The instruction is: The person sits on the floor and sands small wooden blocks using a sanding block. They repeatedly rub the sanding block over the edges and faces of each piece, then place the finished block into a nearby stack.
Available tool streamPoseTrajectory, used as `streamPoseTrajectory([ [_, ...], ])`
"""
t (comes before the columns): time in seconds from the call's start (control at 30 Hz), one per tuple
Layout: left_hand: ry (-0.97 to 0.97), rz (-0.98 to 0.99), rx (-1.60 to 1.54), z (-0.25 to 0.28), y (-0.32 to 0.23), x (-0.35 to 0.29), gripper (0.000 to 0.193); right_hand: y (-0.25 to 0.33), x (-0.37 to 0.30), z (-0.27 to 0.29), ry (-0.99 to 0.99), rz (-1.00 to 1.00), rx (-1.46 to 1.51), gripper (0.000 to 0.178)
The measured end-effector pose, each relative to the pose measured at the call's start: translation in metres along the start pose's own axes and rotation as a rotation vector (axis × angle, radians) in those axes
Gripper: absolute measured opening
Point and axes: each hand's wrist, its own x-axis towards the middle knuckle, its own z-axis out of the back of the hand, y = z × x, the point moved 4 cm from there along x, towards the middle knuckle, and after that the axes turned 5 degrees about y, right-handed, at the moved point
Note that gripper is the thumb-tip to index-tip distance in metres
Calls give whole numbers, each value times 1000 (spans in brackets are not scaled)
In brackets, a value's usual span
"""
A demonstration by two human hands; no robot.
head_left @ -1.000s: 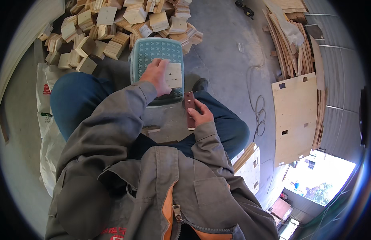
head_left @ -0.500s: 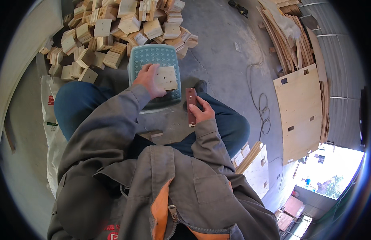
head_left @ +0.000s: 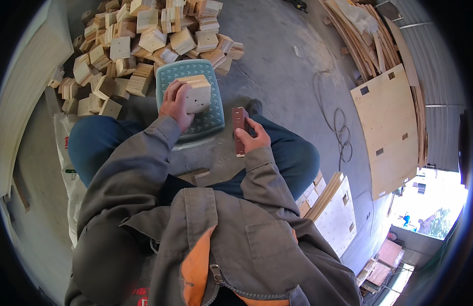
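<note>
Head view: left of the two fisheyes on your head, facing steeply down over your chest. Nearest the lens is your jacket [head_left: 231,224], filling the lower middle. Farther out, at mid-range, sit your left hand [head_left: 176,106] and right hand [head_left: 255,135], both above centre. Well beyond: block pile [head_left: 139,41] at top, bright opening [head_left: 431,204] at lower right. Picture upright, unmirrored; your left is picture left. Corners black; the plywood panel [head_left: 387,122] bows toward the right rim.
</note>
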Motion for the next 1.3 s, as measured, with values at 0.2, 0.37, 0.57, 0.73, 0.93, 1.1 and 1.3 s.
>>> streamPoseTrajectory([
  [0.2,105,60,-34,5,-12,-1,87,7,2,-2,14,9,-65,63],
  [0.37,39,44,-125,4,-8,-2,71,1,5,-7,21,26,-57,64],
  [0.57,-14,30,-205,12,-9,2,47,2,4,-8,23,22,-78,64],
  [0.73,-14,116,-358,10,-4,4,37,0,5,-12,38,32,-71,64],
  [0.93,-63,126,-364,0,13,6,38,1,5,-13,30,68,-84,62],
  [1.1,-87,145,-318,-4,18,12,41,1,6,-13,50,53,-103,62],
  [1.3,-62,228,-367,-3,17,15,41,3,6,-15,72,7,-65,64],
])
